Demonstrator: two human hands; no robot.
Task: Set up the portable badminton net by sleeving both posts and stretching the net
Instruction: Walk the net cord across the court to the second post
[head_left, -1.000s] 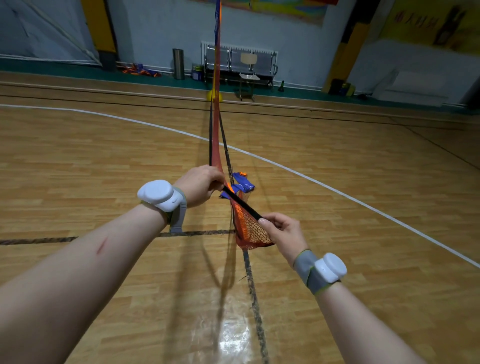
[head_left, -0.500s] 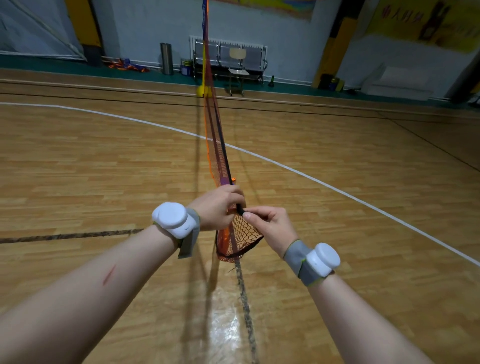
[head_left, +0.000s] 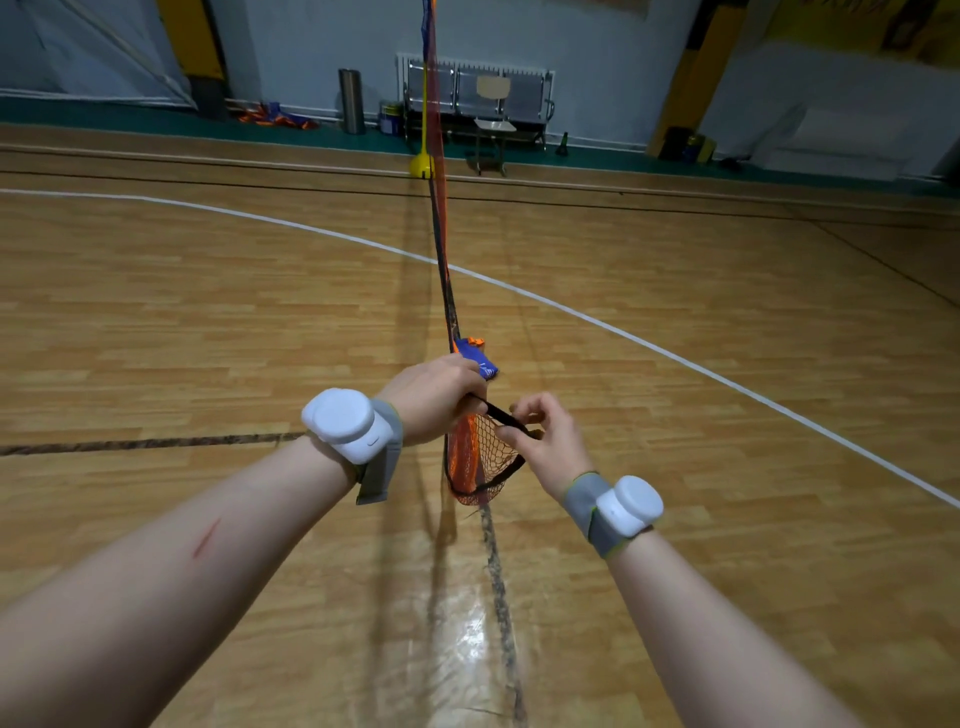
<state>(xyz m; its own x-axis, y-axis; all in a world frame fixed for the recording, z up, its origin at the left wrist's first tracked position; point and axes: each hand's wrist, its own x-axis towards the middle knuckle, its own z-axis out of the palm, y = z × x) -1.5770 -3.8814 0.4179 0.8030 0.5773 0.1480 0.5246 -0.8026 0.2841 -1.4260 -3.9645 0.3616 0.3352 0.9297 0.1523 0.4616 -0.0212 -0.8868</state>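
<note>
Net (head_left: 480, 452) runs lengthwise straight ahead, away from both hands, to the far yellow post (head_left: 424, 111). Left hand (head_left: 434, 402) grips its bunched end; right hand (head_left: 548, 444) pinches the black edge band (head_left: 501, 415) just beside it.

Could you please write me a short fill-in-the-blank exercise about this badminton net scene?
1. The left hand and right hand both hold the net, whose mesh is ____.
2. The far post stands on a base coloured ____.
3. The curved line on the floor is ____.

Missing words: orange; yellow; white.
</note>
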